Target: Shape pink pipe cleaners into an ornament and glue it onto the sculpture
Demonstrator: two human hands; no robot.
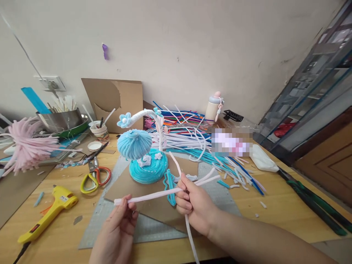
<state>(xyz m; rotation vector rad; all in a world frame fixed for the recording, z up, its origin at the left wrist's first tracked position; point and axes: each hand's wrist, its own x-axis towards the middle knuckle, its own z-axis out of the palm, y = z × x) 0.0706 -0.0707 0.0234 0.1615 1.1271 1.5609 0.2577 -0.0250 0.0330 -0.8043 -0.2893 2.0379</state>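
My left hand [118,222] pinches one end of a bundle of white pipe cleaners [156,195] between thumb and fingers. Wrapped round the other part of the bundle is my right hand [196,205], closed, with loose ends sticking out past it. Another white pipe cleaner [189,234] crosses through the right fist, running up and down. Just beyond my hands stands a lamp-shaped craft piece with a round turquoise base [148,175], a curved white stem [161,134] and a fluffy light-blue shade [134,143]. A bent turquoise pipe cleaner piece [171,196] lies beneath the bundle.
A yellow glue gun [52,209] and scissors [96,176] lie at left, near a pink pipe cleaner bunch [30,141]. Many loose pipe cleaners [187,141] spread behind. At right are green-handled shears [316,201]; a bottle [215,107] stands by the wall. Cardboard [156,214] covers a grey mat [96,229].
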